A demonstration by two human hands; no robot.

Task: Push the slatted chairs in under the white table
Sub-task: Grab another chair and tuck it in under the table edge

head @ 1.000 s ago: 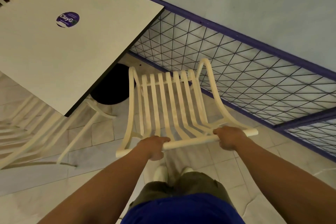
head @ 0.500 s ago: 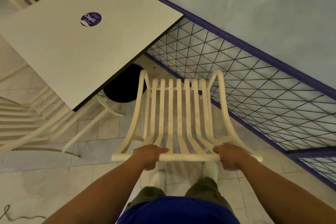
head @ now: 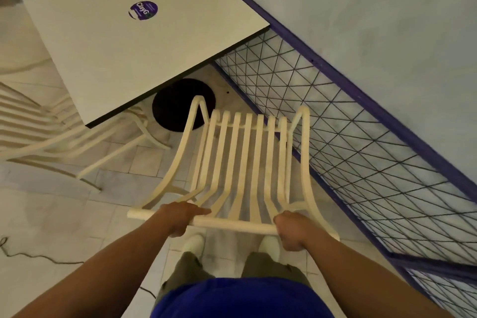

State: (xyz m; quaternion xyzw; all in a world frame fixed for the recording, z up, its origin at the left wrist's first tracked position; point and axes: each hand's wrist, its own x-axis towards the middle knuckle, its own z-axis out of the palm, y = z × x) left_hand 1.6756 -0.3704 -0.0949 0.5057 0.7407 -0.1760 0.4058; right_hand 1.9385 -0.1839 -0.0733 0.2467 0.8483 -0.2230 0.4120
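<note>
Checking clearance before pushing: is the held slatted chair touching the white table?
Apart. The head view shows the black round base and floor tile between the front of the slatted chair and the edge of the white table.

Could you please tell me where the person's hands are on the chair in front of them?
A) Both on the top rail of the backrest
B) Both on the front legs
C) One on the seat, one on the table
A: the left hand and right hand both grip the top rail of the slatted chair.

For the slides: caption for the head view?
Left hand and right hand hold the top rail of a slatted chair, seat not yet under the white table; mesh fence alongside.
</note>
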